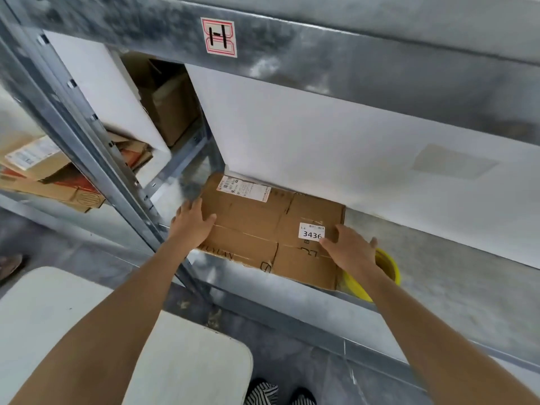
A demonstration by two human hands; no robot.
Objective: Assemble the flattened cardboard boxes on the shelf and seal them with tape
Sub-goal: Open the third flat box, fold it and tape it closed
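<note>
two hands – one flattened box

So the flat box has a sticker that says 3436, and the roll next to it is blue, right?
Not quite. The roll next to the flat box is yellow, not blue; the head view shows it peeking out beside the box. The sticker does say 3436.

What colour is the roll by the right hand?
Yellow; the roll shows best in the head view.
</note>
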